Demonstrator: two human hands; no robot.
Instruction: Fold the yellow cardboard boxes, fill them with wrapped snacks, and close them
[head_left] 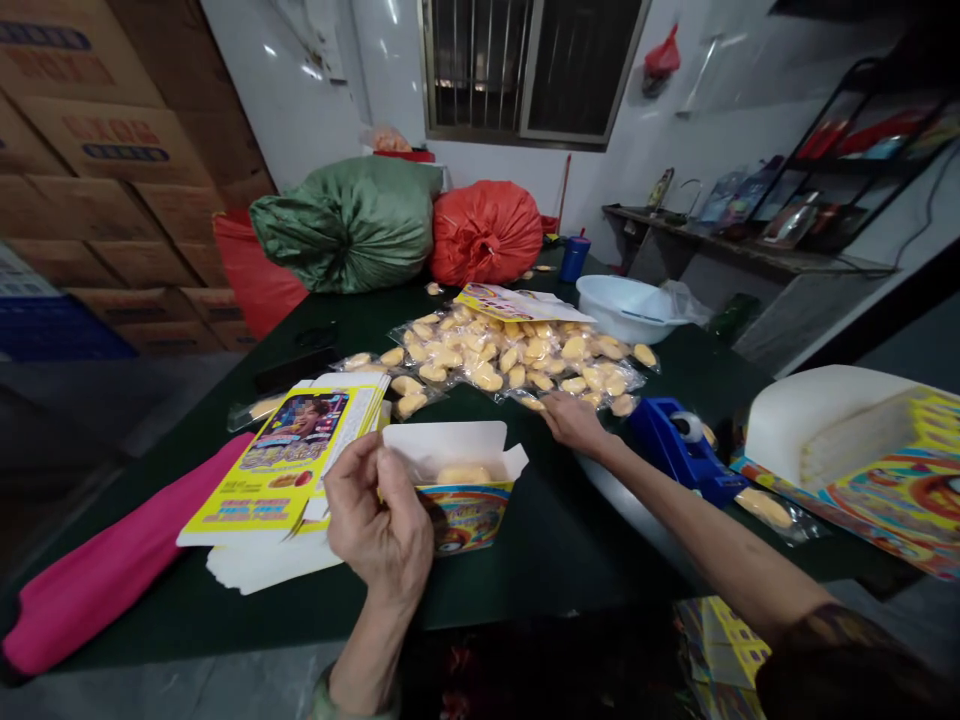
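My left hand (386, 510) is closed on the left side of a small printed carton (469, 515), thumb and fingers pinching its edge. The carton stands with its white flap raised, and a yellow oval piece (463, 474) shows inside. My right hand (576, 422) reaches to the near edge of a pile of clear packets (517, 350), each with a yellow oval piece. Its fingers close around one packet (531, 402) there. Left of the carton lies a stack of flat yellow printed cartons (289, 460), some with white sides up.
A blue tape dispenser (679, 445) and a large open printed box (862, 470) stand at right. A white basin (630, 308), a blue cup (574, 257), and green (352, 225) and red sacks (487, 235) are behind the pile. A pink sleeve-like cloth (127, 570) lies left.
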